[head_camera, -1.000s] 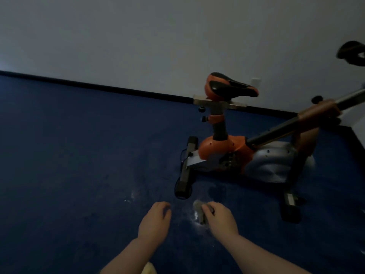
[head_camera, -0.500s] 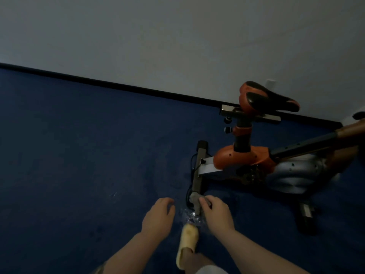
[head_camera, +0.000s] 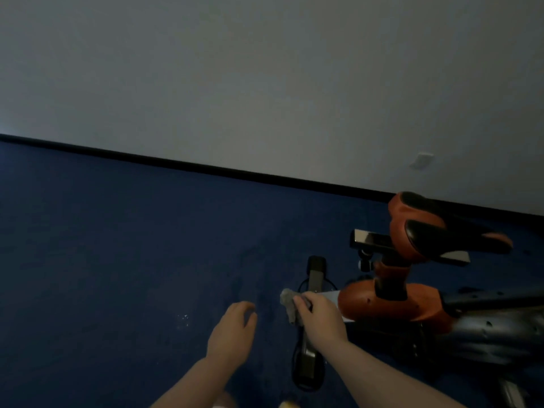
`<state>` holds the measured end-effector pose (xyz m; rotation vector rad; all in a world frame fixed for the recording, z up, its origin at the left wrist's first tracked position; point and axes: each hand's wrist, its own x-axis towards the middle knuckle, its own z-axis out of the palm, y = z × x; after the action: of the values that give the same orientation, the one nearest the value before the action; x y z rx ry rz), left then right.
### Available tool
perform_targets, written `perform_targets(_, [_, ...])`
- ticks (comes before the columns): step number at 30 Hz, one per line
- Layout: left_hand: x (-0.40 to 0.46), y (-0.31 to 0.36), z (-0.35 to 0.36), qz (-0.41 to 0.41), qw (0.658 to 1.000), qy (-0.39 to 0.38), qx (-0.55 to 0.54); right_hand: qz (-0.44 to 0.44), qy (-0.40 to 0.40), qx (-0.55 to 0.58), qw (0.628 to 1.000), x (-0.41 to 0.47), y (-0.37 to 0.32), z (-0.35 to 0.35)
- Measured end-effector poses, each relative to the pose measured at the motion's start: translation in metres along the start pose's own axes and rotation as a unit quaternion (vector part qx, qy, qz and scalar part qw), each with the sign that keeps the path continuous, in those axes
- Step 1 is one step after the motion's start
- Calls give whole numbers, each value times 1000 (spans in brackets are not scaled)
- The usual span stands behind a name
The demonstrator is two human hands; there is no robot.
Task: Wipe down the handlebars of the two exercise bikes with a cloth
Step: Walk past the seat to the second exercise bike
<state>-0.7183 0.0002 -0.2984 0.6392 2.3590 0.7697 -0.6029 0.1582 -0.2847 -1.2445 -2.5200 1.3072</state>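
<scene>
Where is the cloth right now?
The cloth is bunched in the right hand, low in the head view just right of centre, in front of the bike's rear floor bar and beside the empty left hand.

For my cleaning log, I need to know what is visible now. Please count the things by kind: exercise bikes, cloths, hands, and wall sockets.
Exercise bikes: 1, the orange and black bike, seen only in part
Cloths: 1, the grey cloth held by the right hand
Hands: 2, the right hand and the empty left hand
Wall sockets: 1, the wall plate
Total: 5
</scene>
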Motion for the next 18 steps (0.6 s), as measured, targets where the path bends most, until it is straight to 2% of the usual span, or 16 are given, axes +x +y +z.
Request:
perform_targets(6, [96,1,-31,1,1000,-23,-10,21,18,15,1000,86,-37,15])
perform_targets(13, [218,-8,-114,25,999,-30,25,109,35,42,993,181,-81,26])
perform_targets(18, [312,17,-148,40,996,-59,58,160,98,102,977,246,-110,20])
